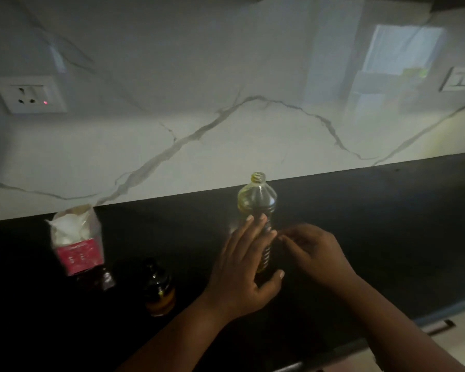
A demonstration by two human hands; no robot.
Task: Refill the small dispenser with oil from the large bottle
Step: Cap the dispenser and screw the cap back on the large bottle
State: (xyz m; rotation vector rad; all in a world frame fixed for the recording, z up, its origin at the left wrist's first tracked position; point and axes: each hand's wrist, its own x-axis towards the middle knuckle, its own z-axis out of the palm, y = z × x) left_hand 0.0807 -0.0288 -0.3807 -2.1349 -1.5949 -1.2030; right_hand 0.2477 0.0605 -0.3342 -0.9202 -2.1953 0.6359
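Large bottle (257, 208) upright on dark counter (387, 224), about centre frame, cap off, neck open at 12 o'clock, little oil visible low in the body; left hand (242, 267) against its lower half from 9 o'clock, fingers straight and close together across the front, thumb hooked round the base at 5 o'clock; right hand (313, 251) just beside the bottle at 3 o'clock, fingertips drawn together as if pinching something small, cannot tell what, blurred; small dispenser (159, 288) dark, upright at 8 o'clock of the bottle, well apart, amber band near its base; opened red-and-white packet (77, 240) at 9 o'clock; wall socket (30, 94) at 10 o'clock on marble backsplash (226, 76).
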